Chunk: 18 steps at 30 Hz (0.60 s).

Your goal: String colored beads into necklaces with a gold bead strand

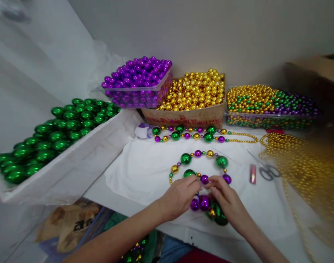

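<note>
A necklace of green, purple and gold balls lies looped on a white cloth. My left hand is closed, its fingertips pinching the strand beside a green ball. Opposite it, my right hand has its fingers bent around the same strand near a purple ball. The fingertips of both hands almost meet, and the exact spot they grip is partly hidden. Larger purple balls and a big green ball hang between and below my hands.
Behind the cloth stand a tub of purple balls, a carton of gold balls and a tub of mixed small beads. Green balls fill a white box at left. Another necklace, scissors, a red lighter-like object and gold strands lie around.
</note>
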Motion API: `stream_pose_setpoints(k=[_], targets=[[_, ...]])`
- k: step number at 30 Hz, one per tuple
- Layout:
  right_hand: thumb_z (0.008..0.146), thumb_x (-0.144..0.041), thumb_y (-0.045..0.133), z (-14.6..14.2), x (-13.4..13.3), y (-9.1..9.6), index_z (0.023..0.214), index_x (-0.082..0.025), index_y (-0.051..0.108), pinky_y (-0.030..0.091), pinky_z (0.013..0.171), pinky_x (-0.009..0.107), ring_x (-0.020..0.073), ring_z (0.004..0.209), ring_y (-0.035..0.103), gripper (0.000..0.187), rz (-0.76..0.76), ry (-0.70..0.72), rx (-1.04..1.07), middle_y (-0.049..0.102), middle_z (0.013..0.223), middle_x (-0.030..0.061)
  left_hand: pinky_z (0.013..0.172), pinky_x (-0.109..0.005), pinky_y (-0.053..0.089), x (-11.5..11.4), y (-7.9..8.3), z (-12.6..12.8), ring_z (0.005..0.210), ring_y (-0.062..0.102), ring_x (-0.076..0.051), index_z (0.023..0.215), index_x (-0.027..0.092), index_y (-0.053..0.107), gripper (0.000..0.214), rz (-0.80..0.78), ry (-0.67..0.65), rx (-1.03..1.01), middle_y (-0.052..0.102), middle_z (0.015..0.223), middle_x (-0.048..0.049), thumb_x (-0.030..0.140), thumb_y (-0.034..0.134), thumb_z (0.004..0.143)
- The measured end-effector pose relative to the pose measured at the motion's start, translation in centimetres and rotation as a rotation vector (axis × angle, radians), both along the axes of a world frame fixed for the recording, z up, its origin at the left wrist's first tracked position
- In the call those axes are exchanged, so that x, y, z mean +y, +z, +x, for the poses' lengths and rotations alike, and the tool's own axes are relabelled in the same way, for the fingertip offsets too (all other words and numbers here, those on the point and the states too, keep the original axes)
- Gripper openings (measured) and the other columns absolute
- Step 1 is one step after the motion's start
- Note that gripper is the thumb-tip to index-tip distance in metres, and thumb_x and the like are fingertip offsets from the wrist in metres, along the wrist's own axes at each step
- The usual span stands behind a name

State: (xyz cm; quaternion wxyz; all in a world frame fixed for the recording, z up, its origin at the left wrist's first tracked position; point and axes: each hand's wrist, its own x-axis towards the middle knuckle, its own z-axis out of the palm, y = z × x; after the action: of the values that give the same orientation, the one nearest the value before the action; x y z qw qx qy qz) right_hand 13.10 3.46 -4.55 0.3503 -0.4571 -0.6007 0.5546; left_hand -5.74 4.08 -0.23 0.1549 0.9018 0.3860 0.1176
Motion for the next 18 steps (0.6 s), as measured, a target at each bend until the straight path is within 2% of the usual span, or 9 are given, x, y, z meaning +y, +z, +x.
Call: stream_pose_setpoints(k=[2,4,6,8,11,14,16,18], targets=[[0.095,-0.037,0.041,-0.5,-0.6,-0.7,0.115,-0.022,0.051,0.047,0.076,0.032,0.0197,0.091,0.061,0.027,-0.114,0.060,0.122,0.063,0.106,0.0056,0.066,-0.026,0.042,-0.3,-0.7,-0.5,0.075,0.050,-0.016,0.089,0.017,0.050,0.017,0.013,0.023,-0.027,0.052,0.085,-0.0047,0.012,0.035,0.091],[0.091,-0.037,0.049,-0.9,-1.2,-1.0,0.105,-0.021,0.059,0.044,0.076,0.030,0.0196,0.090,0.060,0.024,-0.115,0.119,0.137,0.064,0.098,0.0033,0.066,-0.026,0.042,-0.9,-1.7,-0.7,0.075,0.050,-0.017,0.089,0.017,0.050,0.016,0.003,0.007,-0.045,0.052,0.086,-0.0051,0.013,0.035,0.092],[0.088,-0.036,0.055,-1.1,-1.7,-1.2,0.087,-0.019,0.063,0.042,0.070,0.027,0.0176,0.079,0.057,0.020,-0.101,0.121,0.085,0.063,0.081,0.0011,0.066,-0.026,0.042,-1.8,-2.5,-0.8,0.075,0.050,-0.017,0.089,0.016,0.051,0.016,-0.016,0.001,-0.074,0.052,0.085,-0.0052,0.014,0.035,0.093],[0.087,-0.038,0.054,-1.0,-2.0,-1.5,0.076,-0.017,0.062,0.038,0.061,0.026,0.0150,0.065,0.052,0.025,-0.148,0.107,0.045,0.058,0.067,-0.0006,0.067,-0.026,0.042,-2.9,-2.9,-0.8,0.076,0.050,-0.017,0.088,0.016,0.051,0.017,-0.039,0.027,-0.119,0.052,0.083,-0.0052,0.016,0.035,0.094],[0.087,-0.042,0.055,-0.2,-2.0,-1.7,0.069,-0.016,0.062,0.037,0.058,0.025,0.0140,0.060,0.050,0.032,-0.235,0.198,0.068,0.056,0.061,-0.0005,0.069,-0.027,0.041,-4.7,-3.0,-1.0,0.079,0.050,-0.017,0.088,0.016,0.052,0.021,-0.100,0.095,-0.227,0.052,0.082,-0.0056,0.018,0.034,0.096],[0.084,-0.042,0.061,0.4,-1.6,-1.7,0.068,-0.016,0.065,0.043,0.071,0.029,0.0175,0.075,0.056,0.031,-0.308,0.268,0.234,0.062,0.078,0.0040,0.072,-0.027,0.040,-6.4,-3.2,-1.1,0.080,0.050,-0.017,0.088,0.016,0.056,0.023,-0.227,0.270,-0.421,0.054,0.083,-0.0066,0.020,0.035,0.096],[0.082,-0.041,0.063,0.3,-1.5,-1.8,0.069,-0.018,0.064,0.042,0.088,0.036,0.0226,0.097,0.057,0.027,-0.440,0.217,0.473,0.063,0.098,0.0065,0.072,-0.027,0.039,-7.4,-3.4,-1.0,0.079,0.050,-0.017,0.084,0.017,0.059,0.024,-0.354,0.478,-0.613,0.055,0.081,-0.0061,0.024,0.039,0.095],[0.081,-0.042,0.065,-0.4,-1.7,-1.9,0.070,-0.020,0.060,0.038,0.098,0.045,0.0251,0.109,0.054,0.025,-0.620,0.141,0.737,0.062,0.101,0.0048,0.068,-0.026,0.038,-8.3,-3.5,-0.9,0.072,0.050,-0.015,0.080,0.016,0.060,0.025,-0.522,0.700,-0.892,0.054,0.074,-0.0037,0.030,0.045,0.094]])
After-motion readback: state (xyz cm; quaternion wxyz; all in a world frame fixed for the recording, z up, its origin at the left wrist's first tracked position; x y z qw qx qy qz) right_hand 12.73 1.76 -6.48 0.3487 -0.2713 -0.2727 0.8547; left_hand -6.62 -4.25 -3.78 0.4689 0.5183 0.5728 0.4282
